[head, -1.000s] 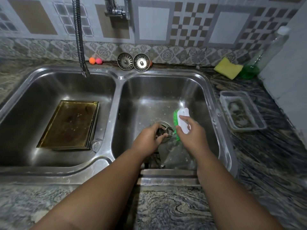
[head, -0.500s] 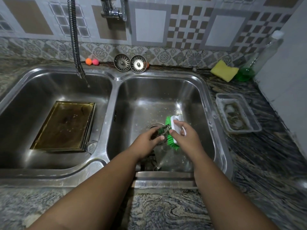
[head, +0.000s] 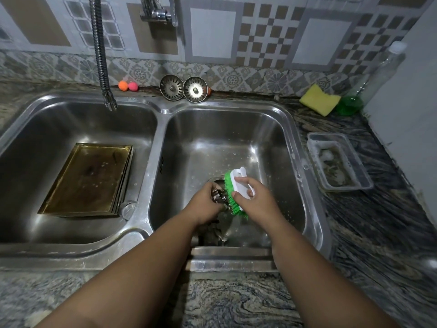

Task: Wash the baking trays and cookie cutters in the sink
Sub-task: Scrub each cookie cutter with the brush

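Note:
Over the drain of the right sink basin (head: 272,129), my left hand (head: 205,204) grips a small shiny metal cookie cutter (head: 218,195). My right hand (head: 255,200) holds a scrubbing brush (head: 236,188) with a white back and green bristles, and the bristles press against the cutter. More metal cutters (head: 214,234) lie in the basin below my left wrist, partly hidden. A stack of brownish baking trays (head: 87,178) rests on the floor of the left sink basin (head: 28,129).
A flexible spray hose (head: 101,55) hangs over the left basin. Two metal strainers (head: 183,87) and small orange and pink balls (head: 127,86) sit on the back ledge. A yellow sponge (head: 319,102), a green soap bottle (head: 369,88) and a clear plastic container (head: 338,162) stand on the right counter.
The brush has shifted along the cutter from the far side toward me and back, in a scrubbing motion. My left hand keeps its grip over the drain.

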